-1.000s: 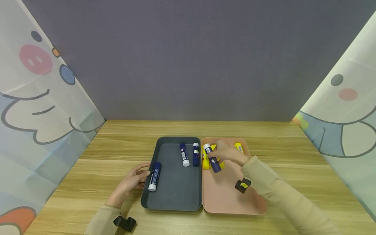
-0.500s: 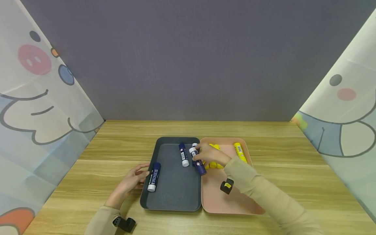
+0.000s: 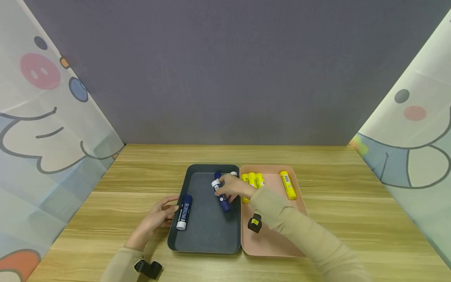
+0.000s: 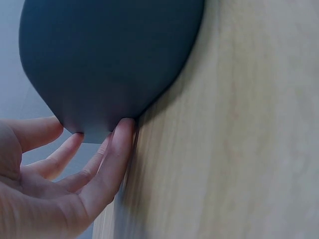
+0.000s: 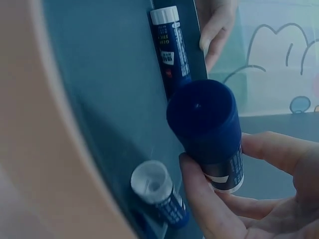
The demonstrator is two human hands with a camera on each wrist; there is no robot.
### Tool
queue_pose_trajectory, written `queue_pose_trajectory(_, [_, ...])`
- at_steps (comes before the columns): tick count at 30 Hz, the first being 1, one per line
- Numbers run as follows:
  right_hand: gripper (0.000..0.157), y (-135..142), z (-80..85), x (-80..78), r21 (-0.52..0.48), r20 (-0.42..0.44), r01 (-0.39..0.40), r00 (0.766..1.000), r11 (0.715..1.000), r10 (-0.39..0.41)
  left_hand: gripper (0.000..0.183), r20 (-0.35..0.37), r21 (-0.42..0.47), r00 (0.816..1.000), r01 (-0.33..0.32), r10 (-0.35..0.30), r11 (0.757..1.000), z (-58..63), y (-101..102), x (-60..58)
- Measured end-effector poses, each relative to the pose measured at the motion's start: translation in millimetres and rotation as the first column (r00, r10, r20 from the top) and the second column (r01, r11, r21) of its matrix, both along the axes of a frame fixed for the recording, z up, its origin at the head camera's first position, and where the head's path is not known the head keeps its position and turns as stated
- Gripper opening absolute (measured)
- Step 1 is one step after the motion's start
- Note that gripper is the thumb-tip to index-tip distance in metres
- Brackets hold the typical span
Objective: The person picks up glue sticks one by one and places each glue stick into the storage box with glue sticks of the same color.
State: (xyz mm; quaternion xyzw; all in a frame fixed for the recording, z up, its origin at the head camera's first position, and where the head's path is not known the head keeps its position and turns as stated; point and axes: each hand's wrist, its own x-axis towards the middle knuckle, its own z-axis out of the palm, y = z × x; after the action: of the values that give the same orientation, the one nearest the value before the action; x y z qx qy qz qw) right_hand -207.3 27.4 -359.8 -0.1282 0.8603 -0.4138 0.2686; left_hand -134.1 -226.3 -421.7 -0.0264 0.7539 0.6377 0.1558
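My right hand pinches a navy glue stick with a white end over the dark grey tray. In the right wrist view, thumb and fingers grip the held stick's body, its hollow navy end facing the camera. Beneath this hand, another navy glue stick is partly covered, and only the white end of one more shows by the tray's right wall. A third glue stick lies along the left wall. My left hand holds that wall, thumb at the rim and fingertips against the outside.
Directly right of the grey tray stands a pink tray. Several yellow glue sticks lie side by side in its far left corner, and a single yellow one rests along its right wall. A dark panel rises behind the wooden table.
My right hand has carried the navy glue stick leftward from above the pink tray to above the grey tray, uncovering the yellow sticks. My left hand has stayed at the tray's wall.
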Motion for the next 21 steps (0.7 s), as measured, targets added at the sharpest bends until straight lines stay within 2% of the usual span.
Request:
queue_pose_trajectory(6, [0.057, -15.6, -1.9, 0.4, -0.017, 0.015, -0.021, 1.0, 1.0, 0.021, 0.052, -0.003, 0.007, 1.0, 0.008, -0.008, 1.0, 0.1, -0.2, 0.3])
queue_pose_trajectory(13, [0.055, -30.6, -7.9, -0.8, -0.036, 0.045, 0.007, 0.999, 0.999, -0.006, 0.052, -0.005, 0.003, 1.0, 0.015, -0.015, 1.0, 0.9, -0.4, 0.2])
queue_pose_trajectory(21, [0.032, -41.1, -18.4, -3.4, -0.072, 0.065, 0.039, 0.997, 0.997, -0.035, 0.052, -0.004, 0.006, 1.0, 0.009, -0.009, 1.0, 1.8, -0.6, 0.0])
